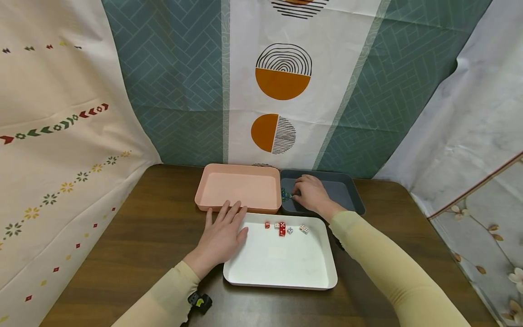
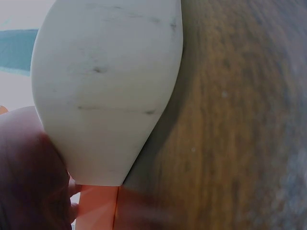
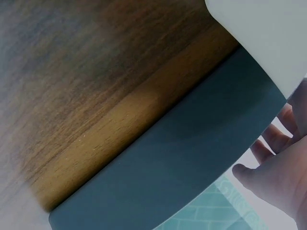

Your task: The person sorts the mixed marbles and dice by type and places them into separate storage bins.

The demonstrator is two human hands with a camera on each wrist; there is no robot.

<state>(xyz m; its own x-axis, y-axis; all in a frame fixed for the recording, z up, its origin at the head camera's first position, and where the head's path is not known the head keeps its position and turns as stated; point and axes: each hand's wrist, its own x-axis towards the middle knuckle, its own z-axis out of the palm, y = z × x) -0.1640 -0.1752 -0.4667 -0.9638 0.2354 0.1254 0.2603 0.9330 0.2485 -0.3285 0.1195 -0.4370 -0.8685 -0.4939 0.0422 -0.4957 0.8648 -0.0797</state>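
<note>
My left hand (image 1: 220, 238) lies with straight, spread fingers over the left edge of a white tray (image 1: 282, 272). Its fingertips reach the front rim of a pink tray (image 1: 241, 181). In the right part of the scene, my right hand (image 1: 310, 193) bends into a dark blue-grey tray (image 1: 341, 188), fingertips beside small green and blue dice (image 1: 284, 194). Whether it pinches a die is hidden by the fingers. Red dice (image 1: 282, 230) and white dice (image 1: 304, 229) lie near the white tray's far side. In the right wrist view, the thumb (image 3: 247, 175) sits below curved fingers.
The three trays stand close together on a brown wooden table (image 1: 155, 236), pink and dark ones behind the white one. Patterned cloth (image 1: 180, 91) hangs at the back, with more cloth on both sides. A black wrist strap (image 1: 199, 301) shows at the left sleeve.
</note>
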